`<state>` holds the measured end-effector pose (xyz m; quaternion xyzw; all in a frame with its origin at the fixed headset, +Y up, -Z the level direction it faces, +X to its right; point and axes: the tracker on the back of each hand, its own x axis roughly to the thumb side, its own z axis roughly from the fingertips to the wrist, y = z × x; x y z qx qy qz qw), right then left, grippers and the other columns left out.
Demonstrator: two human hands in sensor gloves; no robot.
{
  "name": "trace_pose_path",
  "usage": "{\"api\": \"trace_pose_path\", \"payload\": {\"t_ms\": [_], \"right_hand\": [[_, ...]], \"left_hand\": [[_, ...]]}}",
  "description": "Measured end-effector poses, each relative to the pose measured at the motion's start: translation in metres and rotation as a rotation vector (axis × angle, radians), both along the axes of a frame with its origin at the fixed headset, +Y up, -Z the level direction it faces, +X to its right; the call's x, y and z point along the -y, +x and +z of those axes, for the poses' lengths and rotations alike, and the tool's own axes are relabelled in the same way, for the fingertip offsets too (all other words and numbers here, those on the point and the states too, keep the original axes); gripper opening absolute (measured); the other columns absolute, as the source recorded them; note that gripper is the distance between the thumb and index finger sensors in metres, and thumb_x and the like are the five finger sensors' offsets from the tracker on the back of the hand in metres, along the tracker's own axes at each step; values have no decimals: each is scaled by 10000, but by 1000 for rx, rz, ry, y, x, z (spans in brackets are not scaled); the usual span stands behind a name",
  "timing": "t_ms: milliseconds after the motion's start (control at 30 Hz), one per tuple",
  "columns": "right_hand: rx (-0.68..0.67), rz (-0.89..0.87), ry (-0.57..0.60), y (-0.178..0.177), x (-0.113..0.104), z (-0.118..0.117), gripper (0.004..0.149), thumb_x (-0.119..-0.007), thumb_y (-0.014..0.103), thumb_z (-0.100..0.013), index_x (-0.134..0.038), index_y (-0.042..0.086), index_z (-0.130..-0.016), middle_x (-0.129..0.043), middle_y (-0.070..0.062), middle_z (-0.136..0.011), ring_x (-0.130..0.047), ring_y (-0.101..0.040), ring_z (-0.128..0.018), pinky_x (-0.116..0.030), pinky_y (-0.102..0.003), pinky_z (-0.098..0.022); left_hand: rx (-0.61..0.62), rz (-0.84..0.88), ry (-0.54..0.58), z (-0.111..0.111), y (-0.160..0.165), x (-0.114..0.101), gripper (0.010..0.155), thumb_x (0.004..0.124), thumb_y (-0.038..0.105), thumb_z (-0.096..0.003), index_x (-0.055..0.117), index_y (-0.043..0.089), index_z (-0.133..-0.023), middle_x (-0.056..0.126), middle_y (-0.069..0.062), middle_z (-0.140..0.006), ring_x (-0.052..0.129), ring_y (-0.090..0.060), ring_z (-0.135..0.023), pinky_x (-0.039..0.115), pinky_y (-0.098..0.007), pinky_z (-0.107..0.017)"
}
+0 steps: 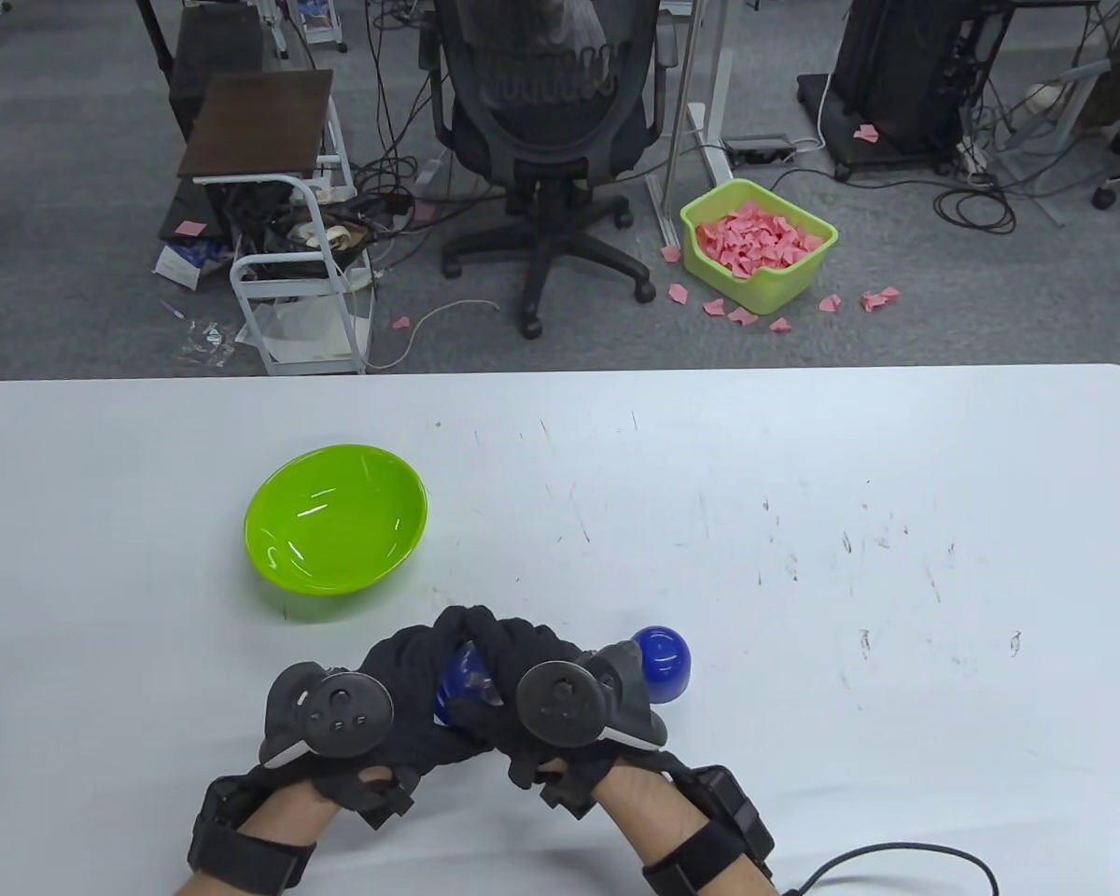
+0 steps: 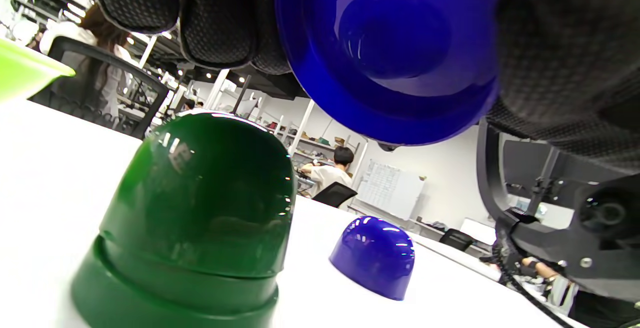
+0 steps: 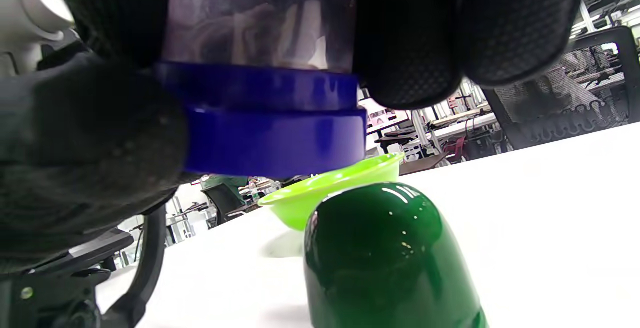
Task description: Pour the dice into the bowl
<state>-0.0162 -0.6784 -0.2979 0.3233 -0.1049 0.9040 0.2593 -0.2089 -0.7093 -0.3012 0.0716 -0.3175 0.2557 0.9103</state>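
Observation:
Both hands hold one blue dice cup (image 1: 462,679) with a clear upper part just above the table's near edge. My left hand (image 1: 401,686) grips it from the left and my right hand (image 1: 513,658) from the right. The left wrist view shows its blue underside (image 2: 395,53) below my left fingers (image 2: 215,13). The right wrist view shows its blue ring and clear wall (image 3: 260,118); the contents are blurred. The lime green bowl (image 1: 336,518) stands empty, up and to the left of the hands; it also shows in the right wrist view (image 3: 330,188).
A dark green dome-shaped cup (image 2: 195,218) stands upside down on the table under the hands, hidden in the table view; it also shows in the right wrist view (image 3: 385,263). A blue dome lid (image 1: 661,658) lies just right of my right hand.

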Motion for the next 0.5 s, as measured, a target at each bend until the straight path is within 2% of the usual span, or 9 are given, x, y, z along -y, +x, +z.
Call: {"api": "trace_pose_path", "payload": {"t_ms": [200, 400, 500], "right_hand": [[10, -4, 21, 6, 1, 0, 816, -781, 531, -458, -506, 60, -1064, -765, -283, -945, -900, -475, -632, -789, -627, -490], [35, -105, 20, 24, -7, -2, 824, -780, 507, -469, -443, 80, -1087, -698, -295, -997, -867, -488, -688, -764, -641, -528], [75, -136, 22, 39, -14, -6, 884, -827, 476, -460, -382, 27, -1078, -662, -302, -1019, -864, -485, -696, -758, -645, -540]], "left_hand": [[-14, -16, 25, 1, 1, 1, 1118, 926, 699, -319, 351, 140, -1098, 721, -124, -1043, 760, -379, -950, 643, -619, -749], [-41, -6, 38, 1, -3, 1, 1095, 899, 707, -336, 336, 164, -1102, 696, -118, -1062, 738, -375, -966, 630, -622, -754], [-59, 27, 31, -1, -8, 0, 1089, 891, 708, -340, 333, 166, -1102, 686, -118, -1068, 731, -376, -970, 629, -621, -754]]}}
